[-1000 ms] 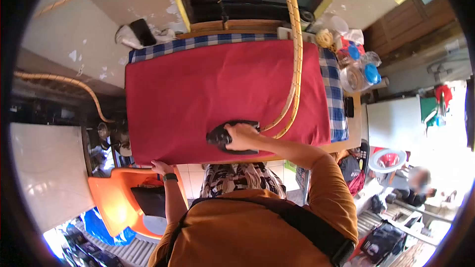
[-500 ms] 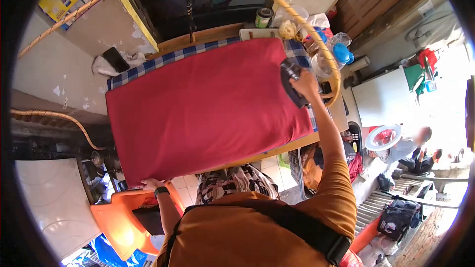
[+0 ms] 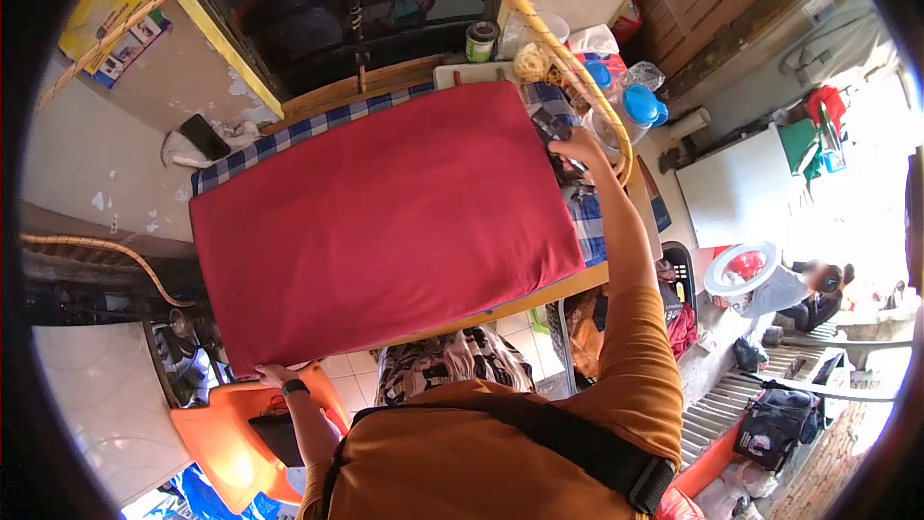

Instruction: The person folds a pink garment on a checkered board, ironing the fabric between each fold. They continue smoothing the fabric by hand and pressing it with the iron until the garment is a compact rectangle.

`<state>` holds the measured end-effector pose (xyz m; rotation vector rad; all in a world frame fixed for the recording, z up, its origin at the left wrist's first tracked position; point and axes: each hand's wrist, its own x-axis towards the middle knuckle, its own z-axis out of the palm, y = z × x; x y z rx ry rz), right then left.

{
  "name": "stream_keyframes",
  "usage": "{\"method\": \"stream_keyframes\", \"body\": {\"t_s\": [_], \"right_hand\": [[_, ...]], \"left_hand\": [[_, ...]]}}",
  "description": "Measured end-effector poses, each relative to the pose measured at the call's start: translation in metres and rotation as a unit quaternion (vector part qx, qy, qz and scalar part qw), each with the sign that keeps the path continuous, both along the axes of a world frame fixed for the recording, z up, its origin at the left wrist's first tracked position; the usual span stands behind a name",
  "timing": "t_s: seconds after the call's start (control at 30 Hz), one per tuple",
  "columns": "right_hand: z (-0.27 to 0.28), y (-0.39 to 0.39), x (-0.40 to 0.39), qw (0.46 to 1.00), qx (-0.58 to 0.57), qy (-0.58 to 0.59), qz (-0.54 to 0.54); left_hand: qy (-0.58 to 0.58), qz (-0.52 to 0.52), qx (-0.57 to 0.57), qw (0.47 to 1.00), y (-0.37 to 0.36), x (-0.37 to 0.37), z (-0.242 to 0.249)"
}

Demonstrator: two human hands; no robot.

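And it's the right hand (image 3: 577,147) closed round the iron (image 3: 549,125), out at the red cloth's (image 3: 385,212) right edge, towards the table's (image 3: 539,299) right end! Left hand (image 3: 276,376) at the cloth's near-left corner; pinching or resting, can't tell. Looks like iron-handling at the edge; any move back would call for slack cord (image 3: 627,140).

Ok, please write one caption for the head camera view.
Right hand holds the iron beside the red cloth, left hand at the cloth's near corner.

Smooth matt red cloth (image 3: 385,221)
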<state>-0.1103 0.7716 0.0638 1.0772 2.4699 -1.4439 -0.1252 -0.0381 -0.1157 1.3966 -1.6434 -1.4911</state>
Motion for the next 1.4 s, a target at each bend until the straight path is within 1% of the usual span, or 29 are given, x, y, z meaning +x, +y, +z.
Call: {"method": "stream_keyframes", "body": {"t_s": [0.1,0.17,0.2,0.23,0.3,0.37,0.4,0.43,0.5,0.53,0.57,0.63,0.7,0.73,0.77,0.83,0.87,0.93,0.97,1.0,1.03,1.1,1.17,1.2,1.27,1.3,1.33,1.37,1.4], "right_hand": [[-0.016,-0.002,-0.020,0.998,0.048,0.005,0.033],[0.004,-0.016,-0.030,0.976,0.186,-0.057,0.101],[0.003,-0.027,-0.028,0.957,0.277,-0.039,0.078],[0.003,-0.037,-0.026,0.928,0.369,-0.026,0.054],[0.001,-0.062,-0.018,0.815,0.574,0.077,0.033],[0.023,-0.097,0.009,0.813,0.558,0.163,0.028],[0.031,-0.115,0.028,0.794,0.570,0.213,0.003],[0.007,-0.136,0.069,0.855,0.493,0.148,-0.064],[-0.029,-0.152,0.118,0.882,0.443,-0.015,-0.162],[-0.052,-0.157,0.142,0.880,0.415,-0.086,-0.216],[-0.057,-0.163,0.163,0.898,0.336,-0.173,-0.226],[-0.086,-0.169,0.183,0.914,0.292,-0.086,-0.268],[-0.101,-0.162,0.193,0.909,0.303,-0.063,-0.280],[-0.099,-0.161,0.193,0.902,0.274,-0.041,-0.333],[-0.097,-0.161,0.192,0.885,0.271,-0.057,-0.375],[-0.111,-0.150,0.196,0.886,0.181,0.006,-0.428],[-0.119,-0.148,0.198,0.884,0.183,0.007,-0.430],[-0.119,-0.146,0.198,0.832,0.078,0.034,-0.548],[-0.119,-0.143,0.205,0.832,0.078,0.036,-0.548],[-0.116,-0.143,0.213,0.840,-0.074,0.063,-0.534],[-0.114,-0.145,0.217,0.827,-0.225,0.088,-0.507],[-0.114,-0.158,0.217,0.843,-0.203,0.072,-0.493],[-0.111,-0.170,0.206,0.819,-0.063,0.102,-0.561],[-0.112,-0.167,0.207,0.830,-0.004,0.082,-0.552],[-0.135,-0.161,0.202,0.831,0.019,0.116,-0.543],[-0.124,-0.163,0.197,0.832,0.041,0.150,-0.533],[-0.112,-0.165,0.196,0.829,-0.067,0.148,-0.535],[-0.100,-0.168,0.191,0.830,-0.067,0.148,-0.534],[-0.095,-0.169,0.188,0.828,-0.113,0.166,-0.524]], "left_hand": [[0.022,-0.011,-0.027,0.999,0.015,0.002,0.022],[0.006,-0.026,-0.003,1.000,-0.016,-0.006,-0.002],[-0.014,-0.038,0.023,0.999,-0.027,-0.005,-0.016],[0.005,-0.086,0.069,0.994,-0.026,-0.002,-0.015],[0.107,-0.132,0.244,0.955,-0.026,-0.006,-0.009],[0.094,-0.165,0.227,0.955,-0.026,-0.014,-0.005],[0.083,-0.175,0.202,0.960,-0.028,-0.018,-0.005],[0.077,-0.182,0.183,0.963,-0.032,-0.020,-0.004],[0.071,-0.197,0.153,0.966,-0.035,-0.025,-0.006],[0.071,-0.206,0.141,0.966,-0.036,-0.026,-0.006],[0.069,-0.215,0.131,0.965,-0.036,-0.026,-0.005],[0.068,-0.229,0.107,0.965,-0.036,-0.026,-0.008],[0.069,-0.249,0.087,0.962,-0.030,-0.025,-0.009],[0.069,-0.257,0.077,0.961,-0.031,-0.025,-0.010],[0.070,-0.264,0.069,0.959,-0.032,-0.024,-0.012],[0.073,-0.277,0.059,0.956,-0.032,-0.027,-0.014],[0.078,-0.280,0.056,0.955,-0.033,-0.026,-0.014],[0.084,-0.286,0.050,0.953,-0.035,-0.027,-0.015],[0.088,-0.289,0.050,0.952,-0.036,-0.025,-0.013],[0.088,-0.292,0.045,0.951,-0.039,-0.025,-0.015],[0.091,-0.295,0.045,0.950,-0.041,-0.025,-0.017],[0.094,-0.300,0.039,0.949,-0.046,-0.025,-0.018],[0.098,-0.304,0.034,0.947,-0.051,-0.022,-0.018],[0.102,-0.307,0.030,0.946,-0.047,-0.019,-0.012],[0.108,-0.311,0.025,0.944,-0.055,-0.019,-0.011],[0.116,-0.312,0.023,0.943,-0.059,-0.017,-0.008],[0.125,-0.318,0.016,0.940,-0.062,-0.019,-0.007],[0.142,-0.322,0.009,0.936,-0.070,-0.022,-0.005],[0.163,-0.330,-0.005,0.930,-0.079,-0.027,-0.004]]}}
